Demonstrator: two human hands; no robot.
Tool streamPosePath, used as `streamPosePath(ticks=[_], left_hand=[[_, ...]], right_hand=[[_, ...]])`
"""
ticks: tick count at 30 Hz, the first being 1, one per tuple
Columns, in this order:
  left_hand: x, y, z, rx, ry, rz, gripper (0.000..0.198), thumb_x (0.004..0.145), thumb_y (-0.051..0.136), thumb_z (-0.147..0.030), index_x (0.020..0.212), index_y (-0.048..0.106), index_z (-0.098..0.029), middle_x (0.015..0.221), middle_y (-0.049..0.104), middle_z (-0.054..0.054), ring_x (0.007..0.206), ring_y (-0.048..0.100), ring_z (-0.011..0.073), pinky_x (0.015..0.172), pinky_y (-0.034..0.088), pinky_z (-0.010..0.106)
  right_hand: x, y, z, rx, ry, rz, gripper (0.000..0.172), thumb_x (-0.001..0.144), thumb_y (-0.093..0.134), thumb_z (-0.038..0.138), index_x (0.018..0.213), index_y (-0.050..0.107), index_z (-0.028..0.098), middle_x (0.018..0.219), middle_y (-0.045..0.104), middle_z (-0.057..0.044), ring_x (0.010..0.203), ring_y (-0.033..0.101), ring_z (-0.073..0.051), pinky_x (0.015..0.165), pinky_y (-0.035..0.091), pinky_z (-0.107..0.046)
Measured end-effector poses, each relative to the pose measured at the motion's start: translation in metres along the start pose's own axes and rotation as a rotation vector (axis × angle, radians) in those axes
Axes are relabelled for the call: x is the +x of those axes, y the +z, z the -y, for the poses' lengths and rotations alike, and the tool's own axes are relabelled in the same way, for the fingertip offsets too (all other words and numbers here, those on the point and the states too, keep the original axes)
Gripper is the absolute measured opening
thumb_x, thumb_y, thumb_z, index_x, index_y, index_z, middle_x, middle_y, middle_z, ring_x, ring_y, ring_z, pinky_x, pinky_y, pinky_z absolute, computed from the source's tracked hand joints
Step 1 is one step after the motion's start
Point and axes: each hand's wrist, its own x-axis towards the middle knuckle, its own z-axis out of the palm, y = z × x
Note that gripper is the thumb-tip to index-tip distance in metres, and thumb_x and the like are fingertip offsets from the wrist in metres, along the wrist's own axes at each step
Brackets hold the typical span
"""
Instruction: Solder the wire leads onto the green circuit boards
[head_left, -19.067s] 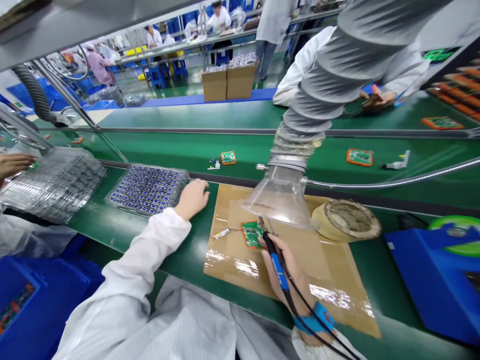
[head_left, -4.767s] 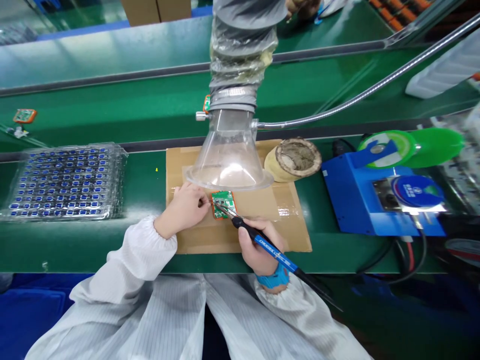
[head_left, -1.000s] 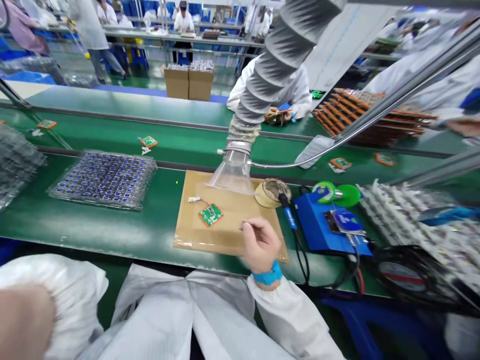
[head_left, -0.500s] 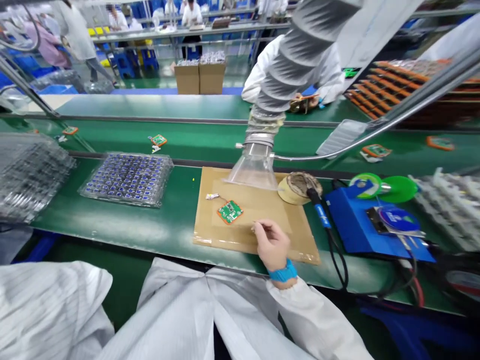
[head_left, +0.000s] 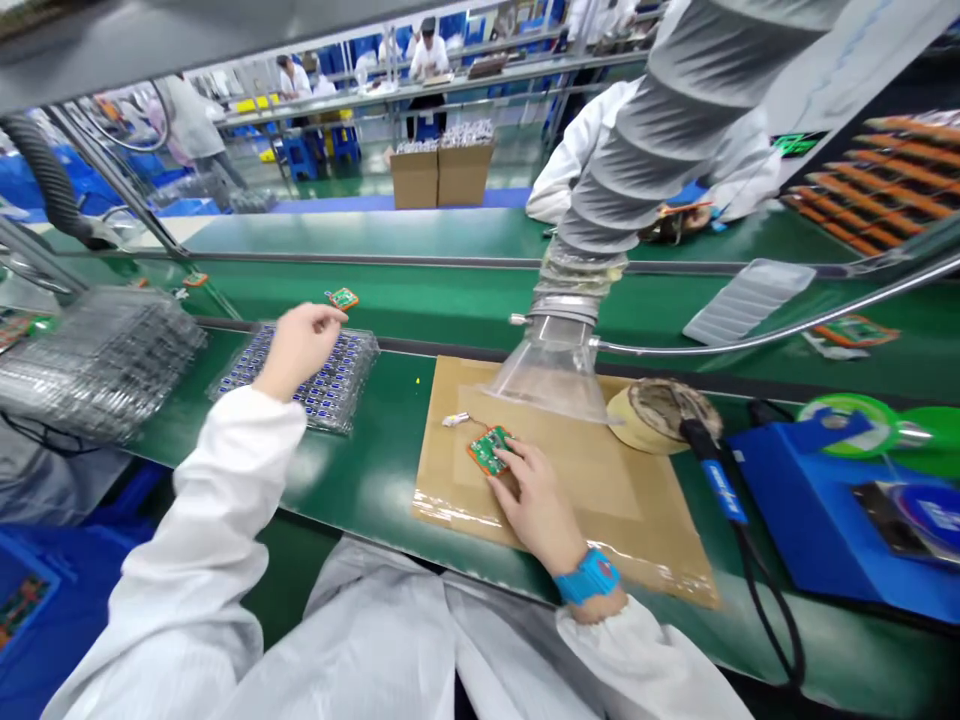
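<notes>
A green circuit board is found flat on a cardboard sheet, lead and white connector at its far-left side. It is touched by the right hand, fingers parted and not closed round it, presumably for steadying. The left hand is held over the tray, fingers curled near a second board; whether anything is gripped cannot be told. The soldering iron is leaned in a round pot, probably so that its tip is kept off the worktop. Materials noted: matt brown cardboard edged with glossy tape; orange-rimmed, square boards; clear, thin-walled plastic tray, blue parts in rows; transparent conical hood; grey, ribbed hose.
</notes>
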Motion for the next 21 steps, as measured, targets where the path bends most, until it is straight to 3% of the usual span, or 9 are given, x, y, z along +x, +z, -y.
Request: streamPosePath(ticks=[4,8,11,16,21], left_hand=[[0.027,0.023,0.026,0.438,0.098,0.068,0.031,0.089,0.053,-0.015,0.109,0.077,-0.016,0.111,0.063,0.015,0.107,0.061,0.0288,0.103,0.047,0.041],[0.048,0.039,0.043,0.626,0.203,0.167,0.028,0.086,0.055,-0.018,0.102,0.077,-0.016,0.117,0.059,0.018,0.116,0.055,0.0337,0.103,0.045,0.045],[0.059,0.039,0.046,0.701,0.257,0.21,0.024,0.082,0.057,-0.02,0.098,0.075,-0.016,0.121,0.059,0.018,0.118,0.053,0.0347,0.1,0.046,0.046],[0.074,0.035,0.044,0.772,0.26,0.336,0.021,0.079,0.058,-0.025,0.091,0.073,-0.017,0.116,0.064,0.014,0.115,0.056,0.0321,0.095,0.047,0.041],[0.075,0.028,0.038,0.8,0.326,0.324,0.022,0.084,0.053,-0.029,0.087,0.071,-0.016,0.103,0.07,0.015,0.111,0.06,0.0349,0.092,0.046,0.045]], right_hand=[[0.004,-0.003,-0.012,0.013,-0.015,-0.014,0.03,0.092,0.052,0.026,0.113,0.073,0.023,0.136,0.064,-0.013,0.139,0.05,-0.035,0.114,0.041,-0.066],[0.01,-0.003,-0.007,-0.034,-0.006,-0.017,0.034,0.093,0.061,0.036,0.122,0.069,0.021,0.14,0.062,-0.014,0.135,0.054,-0.036,0.114,0.043,-0.065],[0.017,0.003,-0.005,-0.071,-0.015,0.006,0.039,0.09,0.067,0.041,0.122,0.069,0.019,0.138,0.063,-0.017,0.131,0.056,-0.039,0.111,0.045,-0.066],[0.021,0.002,-0.016,-0.05,-0.137,0.076,0.024,0.099,0.053,0.025,0.113,0.073,0.021,0.138,0.065,-0.014,0.136,0.055,-0.035,0.111,0.048,-0.062],[0.014,-0.01,-0.018,-0.041,-0.172,0.064,0.028,0.1,0.049,0.017,0.11,0.074,0.022,0.135,0.068,-0.011,0.137,0.055,-0.031,0.111,0.051,-0.058]])
